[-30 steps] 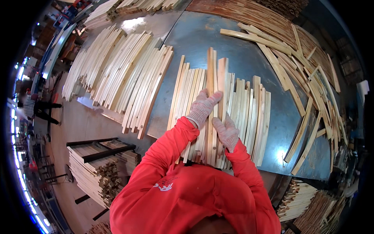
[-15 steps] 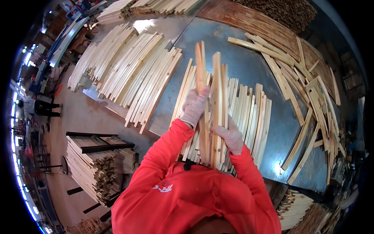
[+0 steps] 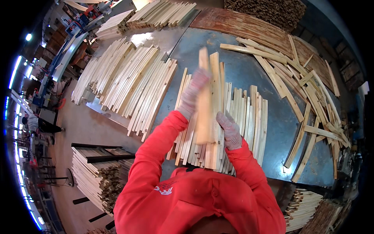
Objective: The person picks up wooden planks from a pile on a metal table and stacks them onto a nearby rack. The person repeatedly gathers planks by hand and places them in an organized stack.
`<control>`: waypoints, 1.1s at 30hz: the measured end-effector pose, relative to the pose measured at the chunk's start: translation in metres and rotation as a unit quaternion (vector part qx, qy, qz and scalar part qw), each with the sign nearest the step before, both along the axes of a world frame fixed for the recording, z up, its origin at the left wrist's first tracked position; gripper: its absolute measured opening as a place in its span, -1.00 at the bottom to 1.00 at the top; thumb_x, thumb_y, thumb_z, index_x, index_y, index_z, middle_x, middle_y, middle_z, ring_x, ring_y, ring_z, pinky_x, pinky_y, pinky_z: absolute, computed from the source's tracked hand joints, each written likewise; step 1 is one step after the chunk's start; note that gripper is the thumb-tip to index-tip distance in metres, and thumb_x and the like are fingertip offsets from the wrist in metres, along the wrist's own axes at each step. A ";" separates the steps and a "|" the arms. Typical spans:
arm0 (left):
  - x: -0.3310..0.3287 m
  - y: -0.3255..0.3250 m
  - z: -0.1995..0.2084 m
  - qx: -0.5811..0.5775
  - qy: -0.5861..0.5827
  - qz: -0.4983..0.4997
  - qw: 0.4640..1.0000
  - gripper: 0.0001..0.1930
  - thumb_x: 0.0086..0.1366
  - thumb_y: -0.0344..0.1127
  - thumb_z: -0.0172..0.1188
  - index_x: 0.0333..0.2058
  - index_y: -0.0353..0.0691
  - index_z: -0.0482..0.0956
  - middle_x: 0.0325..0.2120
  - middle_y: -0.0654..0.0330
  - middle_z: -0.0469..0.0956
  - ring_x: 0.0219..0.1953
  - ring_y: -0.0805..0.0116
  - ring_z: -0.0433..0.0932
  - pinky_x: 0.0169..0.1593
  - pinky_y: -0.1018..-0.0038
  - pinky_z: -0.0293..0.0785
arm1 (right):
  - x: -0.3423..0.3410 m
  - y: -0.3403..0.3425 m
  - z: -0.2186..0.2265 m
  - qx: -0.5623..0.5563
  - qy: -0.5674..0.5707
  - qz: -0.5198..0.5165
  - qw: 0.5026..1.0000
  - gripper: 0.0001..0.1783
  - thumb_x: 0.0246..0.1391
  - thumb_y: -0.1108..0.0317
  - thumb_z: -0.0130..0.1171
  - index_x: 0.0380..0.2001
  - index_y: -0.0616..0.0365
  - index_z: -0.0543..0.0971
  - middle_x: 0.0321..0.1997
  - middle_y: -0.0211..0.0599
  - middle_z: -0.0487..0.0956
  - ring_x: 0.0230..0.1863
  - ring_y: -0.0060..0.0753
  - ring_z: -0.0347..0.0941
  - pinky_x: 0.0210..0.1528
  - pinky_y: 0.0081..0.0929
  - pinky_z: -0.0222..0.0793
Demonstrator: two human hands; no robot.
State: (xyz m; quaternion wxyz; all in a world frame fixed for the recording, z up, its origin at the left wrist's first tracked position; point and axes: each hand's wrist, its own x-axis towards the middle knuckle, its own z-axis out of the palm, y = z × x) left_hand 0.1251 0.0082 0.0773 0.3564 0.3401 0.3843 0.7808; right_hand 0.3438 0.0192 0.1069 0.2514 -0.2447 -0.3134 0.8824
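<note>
My left hand (image 3: 194, 91), in a pale knitted glove, is closed round a wooden strip (image 3: 204, 117) whose broad face is turned up. Both are smeared by motion. Just right of it, a second long wooden strip (image 3: 215, 84) lies lengthwise in front of me, with another narrow strip along its right side. My right hand (image 3: 230, 132), gloved too, grips this second strip from its right edge; some of its fingers are hidden. Under both hands spreads a row of pale wooden strips (image 3: 249, 117) on the blue-grey metal tabletop (image 3: 276, 117).
Rows of strips (image 3: 132, 82) lie on the left of the table. A loose, crossed heap of strips (image 3: 311, 93) covers the right side, beside a reddish-brown board (image 3: 249, 23). Lower left stands a rack with stacked strips (image 3: 89, 167). A person (image 3: 35, 123) is far left.
My left hand has moved its strip nearer the second strip, and that strip's broad face now shows. My right hand stays at about the same place. The whole view has shifted slightly.
</note>
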 end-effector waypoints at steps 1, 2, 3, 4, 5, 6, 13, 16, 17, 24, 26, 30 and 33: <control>0.007 -0.002 -0.021 -0.038 0.214 0.019 0.976 -0.38 0.31 -0.33 0.09 0.34 -0.11 0.18 0.31 -0.05 0.22 0.30 0.11 0.29 0.28 0.30 0.31 | 0.000 -0.004 0.001 -0.035 0.022 0.021 0.999 -0.45 0.18 0.22 0.22 0.14 0.28 0.35 -0.14 -0.06 0.58 -0.17 -0.20 0.57 -0.13 -0.28 0.59; 0.018 -0.008 -0.034 -0.075 0.419 0.037 0.904 -0.35 0.28 -0.35 0.11 0.35 -0.10 0.18 0.32 -0.08 0.19 0.33 0.06 0.25 0.30 0.29 0.29 | 0.003 -0.006 0.005 -0.072 0.044 0.043 0.996 -0.47 0.19 0.19 0.21 0.10 0.29 0.39 -0.12 -0.03 0.58 -0.16 -0.16 0.58 -0.09 -0.28 0.58; 0.024 -0.011 -0.044 -0.108 0.605 0.052 0.787 -0.32 0.25 -0.38 0.13 0.35 -0.10 0.17 0.33 -0.12 0.16 0.36 0.02 0.20 0.32 0.28 0.26 | 0.006 -0.008 0.010 -0.109 0.067 0.065 0.990 -0.49 0.19 0.15 0.21 0.06 0.30 0.42 -0.09 0.00 0.58 -0.15 -0.12 0.59 -0.06 -0.27 0.57; 0.028 -0.016 -0.044 -0.118 0.611 0.025 0.782 -0.33 0.26 -0.41 0.13 0.34 -0.15 0.17 0.30 -0.12 0.20 0.34 0.01 0.23 0.31 0.29 0.25 | 0.011 -0.009 0.013 -0.119 0.054 0.063 0.989 -0.60 0.19 0.30 0.18 0.03 0.26 0.43 -0.11 -0.09 0.58 -0.14 -0.14 0.60 -0.11 -0.29 0.57; 0.028 -0.025 -0.037 -0.132 0.615 -0.005 0.777 -0.34 0.26 -0.45 0.13 0.33 -0.20 0.16 0.27 -0.13 0.23 0.31 -0.01 0.27 0.31 0.29 0.25 | 0.016 -0.007 0.003 0.178 0.023 0.010 0.984 -0.59 0.17 0.31 0.19 0.04 0.25 0.42 -0.08 -0.10 0.57 -0.15 -0.13 0.60 -0.11 -0.28 0.57; 0.031 -0.031 -0.028 -0.146 0.618 -0.034 0.772 -0.35 0.26 -0.48 0.13 0.32 -0.25 0.16 0.23 -0.14 0.27 0.28 -0.02 0.30 0.31 0.30 0.24 | 0.020 -0.004 -0.010 0.460 -0.010 -0.031 0.887 -0.57 0.15 0.32 0.20 0.05 0.24 0.41 -0.05 -0.11 0.56 -0.17 -0.12 0.60 -0.11 -0.27 0.56; 0.039 -0.036 0.040 -0.326 -0.166 -0.158 0.917 -0.48 0.33 0.13 0.10 -0.02 -0.24 0.47 -0.29 0.14 0.62 -0.47 0.46 0.61 -0.33 0.47 0.65 | 0.005 0.005 0.034 0.403 -0.117 0.096 0.903 -0.19 0.12 0.26 0.25 0.33 0.23 0.09 0.17 0.01 0.43 0.25 -0.20 0.35 0.24 -0.42 0.26; 0.039 -0.033 0.058 -0.430 0.033 -0.119 0.894 -0.48 0.13 0.05 0.39 -0.12 -0.25 0.52 -0.28 0.09 0.61 -0.38 0.38 0.63 -0.32 0.42 0.64 | 0.004 0.018 0.027 0.434 -0.109 0.110 0.888 -0.18 0.19 0.20 0.18 0.38 0.27 0.07 0.25 0.05 0.38 0.29 -0.13 0.31 0.33 -0.44 0.15; 0.040 -0.032 0.054 -0.367 -0.069 -0.123 0.919 -0.53 0.21 -0.02 0.33 -0.09 -0.30 0.55 -0.37 0.14 0.62 -0.45 0.36 0.64 -0.44 0.41 0.64 | 0.005 0.022 0.032 0.430 -0.114 0.116 0.888 -0.25 0.20 0.19 0.16 0.35 0.27 0.17 0.20 0.03 0.44 0.26 -0.16 0.35 0.30 -0.45 0.19; 0.006 -0.051 0.026 -0.256 -0.178 -0.169 0.935 -0.62 0.19 -0.09 0.33 -0.20 -0.28 0.52 -0.40 0.07 0.60 -0.33 0.19 0.65 -0.19 0.24 0.66 | 0.059 0.112 0.036 0.500 -0.202 0.209 0.816 -0.64 0.10 0.43 0.19 0.01 0.13 0.59 -0.16 -0.27 0.63 -0.08 -0.38 0.52 0.02 -0.44 0.44; -0.010 -0.062 0.022 -0.256 -0.171 -0.206 0.929 -0.61 0.19 -0.08 0.32 -0.21 -0.30 0.51 -0.42 0.05 0.59 -0.35 0.19 0.65 -0.18 0.25 0.65 | 0.062 0.140 0.050 0.759 -0.224 0.199 0.578 -0.74 -0.15 0.65 0.17 -0.36 0.09 0.63 -0.28 -0.30 0.58 0.05 -0.28 0.48 0.21 -0.31 0.29; 0.008 -0.073 0.020 -0.294 -0.175 -0.218 0.914 -0.61 0.15 -0.11 0.39 -0.20 -0.21 0.47 -0.42 0.00 0.54 -0.47 0.06 0.60 -0.37 -0.03 0.66 | 0.024 0.132 0.078 0.914 -0.190 0.071 0.352 -0.75 -0.13 0.54 0.20 -0.29 0.06 0.51 -0.20 -0.25 0.51 0.14 -0.21 0.41 0.26 -0.23 0.25; 0.059 -0.075 0.026 -0.314 -0.109 -0.202 0.921 -0.47 0.19 -0.01 0.34 -0.03 -0.28 0.47 -0.31 0.10 0.58 -0.31 0.33 0.60 -0.13 0.30 0.60 | -0.036 0.098 0.055 0.804 -0.178 0.030 0.567 -0.59 -0.07 0.45 0.21 -0.08 0.08 0.42 -0.04 -0.15 0.45 0.19 -0.16 0.36 0.26 -0.24 0.26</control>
